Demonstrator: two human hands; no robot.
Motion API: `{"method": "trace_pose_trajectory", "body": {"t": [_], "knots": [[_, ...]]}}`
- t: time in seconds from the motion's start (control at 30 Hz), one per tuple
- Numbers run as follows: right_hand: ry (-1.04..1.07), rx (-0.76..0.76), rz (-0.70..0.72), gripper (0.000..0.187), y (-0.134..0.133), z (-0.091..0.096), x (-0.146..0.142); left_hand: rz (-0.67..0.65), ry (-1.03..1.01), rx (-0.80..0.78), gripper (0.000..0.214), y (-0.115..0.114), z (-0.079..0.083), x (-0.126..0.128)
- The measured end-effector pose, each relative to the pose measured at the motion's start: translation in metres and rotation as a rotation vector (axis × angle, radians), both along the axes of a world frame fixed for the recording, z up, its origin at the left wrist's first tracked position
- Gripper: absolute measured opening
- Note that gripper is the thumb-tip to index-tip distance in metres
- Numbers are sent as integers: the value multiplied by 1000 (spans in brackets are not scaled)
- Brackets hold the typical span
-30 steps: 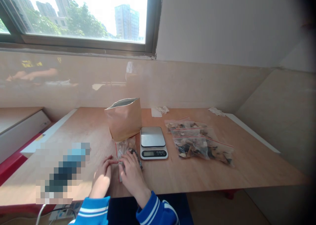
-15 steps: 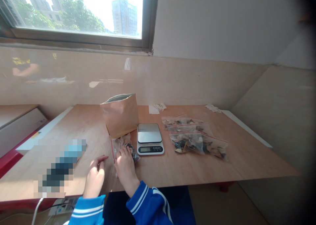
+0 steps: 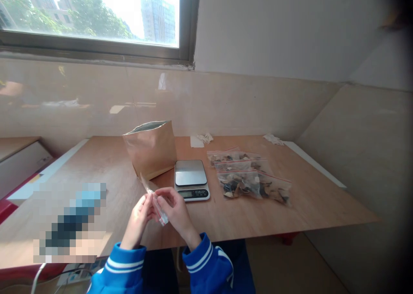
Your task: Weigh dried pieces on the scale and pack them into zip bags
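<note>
Both my hands are raised just above the near edge of the wooden table. My left hand and my right hand pinch a small clear zip bag with a red seal strip between them, held edge-on and tilted. Its contents are hard to make out from this angle. Just beyond the hands a small digital kitchen scale has an empty steel platform. An open brown paper pouch stands upright behind the bag.
Right of the scale lie several filled clear zip bags with dark dried pieces. Crumpled white paper scraps sit near the tiled wall. A blurred patch covers part of the table's left side. A window runs above the wall.
The small bag lay flat on the table under my right hand; now both hands have lifted it and hold it between them. The view has shifted slightly right.
</note>
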State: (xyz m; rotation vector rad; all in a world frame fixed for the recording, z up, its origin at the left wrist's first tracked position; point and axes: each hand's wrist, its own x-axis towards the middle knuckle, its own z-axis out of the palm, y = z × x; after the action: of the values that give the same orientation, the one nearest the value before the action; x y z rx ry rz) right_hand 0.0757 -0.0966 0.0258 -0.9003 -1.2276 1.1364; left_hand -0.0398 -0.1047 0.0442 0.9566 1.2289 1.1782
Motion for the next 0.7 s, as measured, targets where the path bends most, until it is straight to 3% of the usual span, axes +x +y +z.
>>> {"method": "trace_pose_trajectory", "body": {"t": [0.13,0.2,0.4,0.57,0.7], "knots": [[-346,63,-177,11,-4,19,16,-48,55,46,49,13,-2,6],[-498,118,-193,11,-3,27,23,-54,118,64,48,16,-5,7],[-679,39,184,20,8,44,37,-50,320,175,43,17,4,9],[-886,69,161,18,10,52,38,-72,429,228,42,15,12,8],[-815,115,182,22,11,48,34,-79,548,287,35,14,10,7]]}}
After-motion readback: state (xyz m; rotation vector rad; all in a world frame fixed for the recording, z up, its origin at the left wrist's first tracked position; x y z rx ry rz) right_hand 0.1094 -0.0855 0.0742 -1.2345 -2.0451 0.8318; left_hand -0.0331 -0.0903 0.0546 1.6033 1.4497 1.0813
